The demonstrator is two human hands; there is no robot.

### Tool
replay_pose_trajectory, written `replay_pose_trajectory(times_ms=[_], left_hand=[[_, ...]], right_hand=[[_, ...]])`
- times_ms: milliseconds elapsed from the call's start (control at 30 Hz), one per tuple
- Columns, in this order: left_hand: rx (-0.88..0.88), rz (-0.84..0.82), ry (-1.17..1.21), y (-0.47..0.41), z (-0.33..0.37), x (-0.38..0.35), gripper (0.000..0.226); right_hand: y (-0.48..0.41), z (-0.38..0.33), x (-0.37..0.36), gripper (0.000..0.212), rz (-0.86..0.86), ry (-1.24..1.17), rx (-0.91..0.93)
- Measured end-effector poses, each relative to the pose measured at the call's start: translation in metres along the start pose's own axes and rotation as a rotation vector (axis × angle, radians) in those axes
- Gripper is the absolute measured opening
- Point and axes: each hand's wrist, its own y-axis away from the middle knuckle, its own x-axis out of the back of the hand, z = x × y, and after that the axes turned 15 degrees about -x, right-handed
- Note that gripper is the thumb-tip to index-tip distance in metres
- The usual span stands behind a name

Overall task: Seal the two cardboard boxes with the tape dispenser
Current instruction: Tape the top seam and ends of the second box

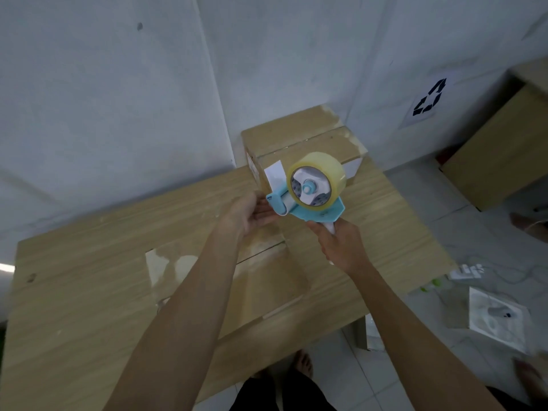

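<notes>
A closed cardboard box (296, 129) stands at the table's far edge against the wall, with clear tape glinting along its top seam. A second, flatter cardboard box (267, 280) lies nearer, partly hidden under my forearms. Between them, in the air, is the light blue tape dispenser (314, 210) carrying a roll of clear tape (324, 166). My right hand (344, 247) grips its white handle from below. My left hand (249, 212) is at the dispenser's front end, its fairly straight fingers touching the blue roller part.
The boxes sit on a light wooden table (89, 292) pushed against a white wall. On the tiled floor to the right are a large cardboard box (498, 161), a white package (498, 318) and small white items (465, 271). Another person's foot (530, 225) shows at the right edge.
</notes>
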Motion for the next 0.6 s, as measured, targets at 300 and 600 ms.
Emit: replay_pose_trajectory(times_ms=[300, 600], left_hand=[[-0.211, 0.22, -0.129, -0.011, -0.01, 0.007, 0.011], [-0.48, 0.048, -0.347, -0.051, -0.004, 0.039, 0.016]], right_hand=[[0.001, -0.01, -0.009, 0.036, 0.003, 0.034, 0.017], [0.044, 0.008, -0.009, 0.014, 0.192, 0.159, 0.05]])
